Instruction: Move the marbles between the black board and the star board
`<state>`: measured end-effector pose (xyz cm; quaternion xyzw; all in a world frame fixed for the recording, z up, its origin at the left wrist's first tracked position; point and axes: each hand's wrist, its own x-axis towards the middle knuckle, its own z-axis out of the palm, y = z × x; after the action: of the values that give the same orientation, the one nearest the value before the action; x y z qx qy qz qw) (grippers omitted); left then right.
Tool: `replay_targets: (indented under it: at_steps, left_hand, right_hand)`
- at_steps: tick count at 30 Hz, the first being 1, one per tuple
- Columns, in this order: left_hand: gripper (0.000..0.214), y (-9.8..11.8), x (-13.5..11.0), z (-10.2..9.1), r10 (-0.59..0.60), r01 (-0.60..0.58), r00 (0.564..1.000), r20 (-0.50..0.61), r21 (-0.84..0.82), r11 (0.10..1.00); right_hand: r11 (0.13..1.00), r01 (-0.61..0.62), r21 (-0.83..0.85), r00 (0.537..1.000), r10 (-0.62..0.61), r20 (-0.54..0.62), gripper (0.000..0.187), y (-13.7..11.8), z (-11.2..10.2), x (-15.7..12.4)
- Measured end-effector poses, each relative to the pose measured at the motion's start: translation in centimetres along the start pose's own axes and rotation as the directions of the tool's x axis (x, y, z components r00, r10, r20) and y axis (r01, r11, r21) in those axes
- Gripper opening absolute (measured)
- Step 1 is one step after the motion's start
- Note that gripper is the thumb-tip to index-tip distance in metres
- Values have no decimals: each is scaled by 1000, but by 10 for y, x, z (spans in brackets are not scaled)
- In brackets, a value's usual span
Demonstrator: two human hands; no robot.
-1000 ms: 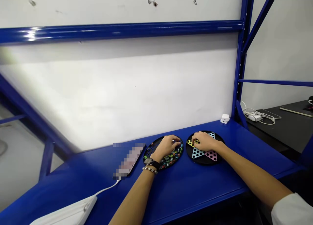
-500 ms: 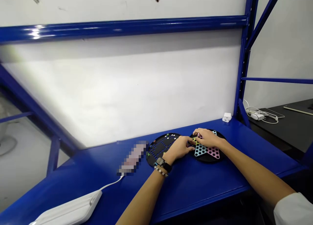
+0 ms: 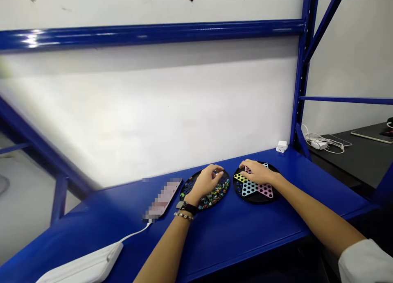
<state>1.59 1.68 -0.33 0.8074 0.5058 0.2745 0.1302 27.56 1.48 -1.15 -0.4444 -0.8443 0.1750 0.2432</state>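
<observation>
While the star board (image 3: 256,189) sat on the blue shelf (image 3: 245,234) under our right hand (image 3: 259,173), fingers curled, grip unclear, our left hand (image 3: 208,181) had swung back from it onto the marble tray (image 3: 215,195), grip unclear too.

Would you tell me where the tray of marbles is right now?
In the head view, the tray of marbles lies mid-shelf under the left hand, between the star board and the phone.

Black watch (image 3: 187,207), bead bracelet (image 3: 183,215), white sleeve (image 3: 365,260)
</observation>
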Motion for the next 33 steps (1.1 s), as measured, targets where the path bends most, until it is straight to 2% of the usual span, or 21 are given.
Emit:
replay_targets:
  at_steps: [4,9,12,17,19,25,33]
  left_hand:
    - [36,-13,-3,-7,-70,56,992,107,130,990]
    - [34,1,-5,-21,-54,39,939,339,49,998]
    - [30,7,-6,-27,-60,51,921,384,35,998]
    - [32,4,-8,-26,-67,74,884,463,3,997]
    - [31,4,-8,-25,-62,74,879,473,-6,997]
    - [21,8,-9,-24,-34,16,907,419,47,999]
    - [27,10,-12,-23,0,-1,885,466,0,1000]
  right_hand:
    - [999,-26,-23,1000,26,17,32,2,-2,-1]
    - [998,-23,-63,998,26,52,36,5,4,0]
    - [997,-15,-74,999,18,48,37,6,6,0]
    - [997,-10,-79,999,13,41,36,7,8,0]
    - [996,-7,-85,999,11,40,36,8,9,0]
    - [995,-12,-103,997,19,75,36,5,7,0]
    - [998,-4,-60,998,7,58,29,0,4,0]
